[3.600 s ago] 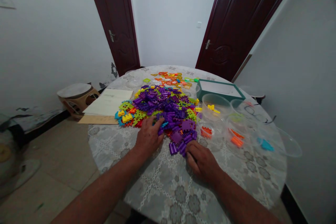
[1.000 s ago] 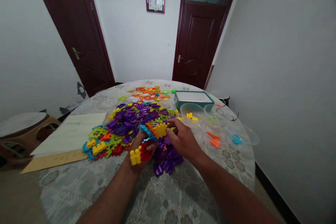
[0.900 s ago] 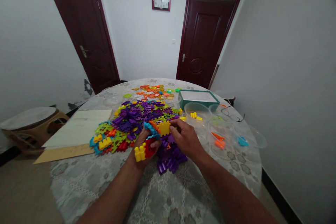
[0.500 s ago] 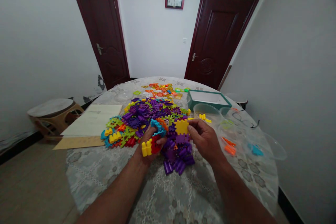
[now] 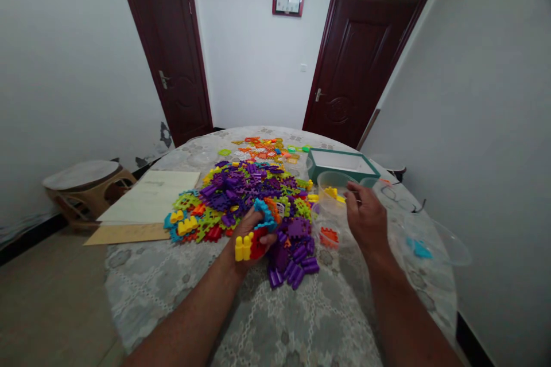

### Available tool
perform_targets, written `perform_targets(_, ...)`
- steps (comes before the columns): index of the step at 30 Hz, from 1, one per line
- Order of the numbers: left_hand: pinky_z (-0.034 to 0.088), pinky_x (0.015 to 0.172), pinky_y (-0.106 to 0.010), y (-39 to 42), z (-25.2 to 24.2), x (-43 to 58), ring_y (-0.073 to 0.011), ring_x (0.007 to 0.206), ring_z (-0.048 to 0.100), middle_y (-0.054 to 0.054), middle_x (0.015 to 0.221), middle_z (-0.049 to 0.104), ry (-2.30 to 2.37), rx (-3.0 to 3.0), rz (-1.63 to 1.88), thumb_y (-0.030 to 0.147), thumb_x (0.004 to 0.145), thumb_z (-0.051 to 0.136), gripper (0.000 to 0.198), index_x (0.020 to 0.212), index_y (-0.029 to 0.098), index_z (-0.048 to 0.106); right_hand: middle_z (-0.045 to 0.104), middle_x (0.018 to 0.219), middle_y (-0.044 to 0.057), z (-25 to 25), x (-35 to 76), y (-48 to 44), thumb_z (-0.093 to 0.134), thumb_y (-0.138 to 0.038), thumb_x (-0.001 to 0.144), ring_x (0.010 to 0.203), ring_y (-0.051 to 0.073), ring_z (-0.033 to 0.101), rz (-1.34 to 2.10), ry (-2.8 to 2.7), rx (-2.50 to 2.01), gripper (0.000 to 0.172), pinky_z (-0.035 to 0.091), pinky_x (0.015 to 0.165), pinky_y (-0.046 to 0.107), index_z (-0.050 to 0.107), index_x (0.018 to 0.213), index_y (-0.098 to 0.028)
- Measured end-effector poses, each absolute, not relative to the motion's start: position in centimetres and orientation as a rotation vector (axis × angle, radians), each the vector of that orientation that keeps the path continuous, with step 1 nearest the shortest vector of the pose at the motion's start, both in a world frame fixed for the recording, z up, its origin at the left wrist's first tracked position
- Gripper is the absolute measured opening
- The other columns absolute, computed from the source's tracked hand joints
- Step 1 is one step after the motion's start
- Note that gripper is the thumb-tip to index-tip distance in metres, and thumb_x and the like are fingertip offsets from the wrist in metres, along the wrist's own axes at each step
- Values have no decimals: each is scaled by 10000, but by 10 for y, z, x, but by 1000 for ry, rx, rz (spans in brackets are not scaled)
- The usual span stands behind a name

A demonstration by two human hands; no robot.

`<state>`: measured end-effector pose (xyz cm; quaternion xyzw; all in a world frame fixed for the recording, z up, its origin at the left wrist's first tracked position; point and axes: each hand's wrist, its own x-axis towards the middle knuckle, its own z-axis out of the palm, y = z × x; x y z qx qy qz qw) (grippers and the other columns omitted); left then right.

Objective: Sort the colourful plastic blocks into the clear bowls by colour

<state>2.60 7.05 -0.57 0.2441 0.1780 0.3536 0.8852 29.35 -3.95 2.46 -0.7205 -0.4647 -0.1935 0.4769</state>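
Plastic block cluster [image 5: 258, 245] clenched in left hand [image 5: 246, 230], held over bench [image 5: 301, 321].
Right hand [image 5: 365, 219] open, grip empty, above clear bowl [image 5: 329, 183] of yellow blocks [image 5: 331, 191]; purple block heap [image 5: 293, 264] just beside cluster.
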Motion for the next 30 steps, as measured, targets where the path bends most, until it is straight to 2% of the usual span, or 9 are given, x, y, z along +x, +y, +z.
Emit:
perform_targets(6,393,371,-135,65,-7,29,-131,608,650,-48,849,694,392,553,704,161,858,772,208,1015,193,639,758,1124,98,28,223,-43,550,-316,1024,925,216,722,-143,-1428,-1535,275,598,796,342,713,1224,-218)
perform_targets(11,384,331,-154,62,-3,36,-93,447,548,-5,757,660,390,572,620,236,876,774,213,1048,190,658,767,1055,80,19,193,-39,615,-308,995,880,206,717,32,-1465,-1472,258,581,812,335,716,1211,-208)
perform_targets(15,393,332,-144,59,4,37,-75,432,528,-12,780,669,375,583,597,234,903,739,217,1098,187,655,761,978,59,17,186,-38,618,-307,986,841,196,702,133,-1384,-1489,218,555,789,318,715,1153,-206)
perform_targets(18,383,313,-148,61,5,37,-68,384,481,-7,739,657,408,594,558,251,917,709,224,1123,186,652,737,907,35,20,183,-38,627,-282,956,795,184,679,152,-1343,-1496,179,530,755,302,707,1100,-210)
perform_targets(25,385,314,-155,63,5,35,-80,360,462,7,642,612,492,634,591,230,919,696,218,1133,205,665,727,894,32,25,187,-39,618,-253,919,760,172,651,78,-1317,-1486,176,513,738,293,698,1068,-203)
perform_targets(30,383,319,-169,60,9,33,-82,359,460,-5,679,627,464,620,608,236,928,669,177,1100,198,653,737,935,31,25,196,-42,617,-294,948,795,173,678,194,-1224,-1450,202,534,760,294,689,1114,-204)
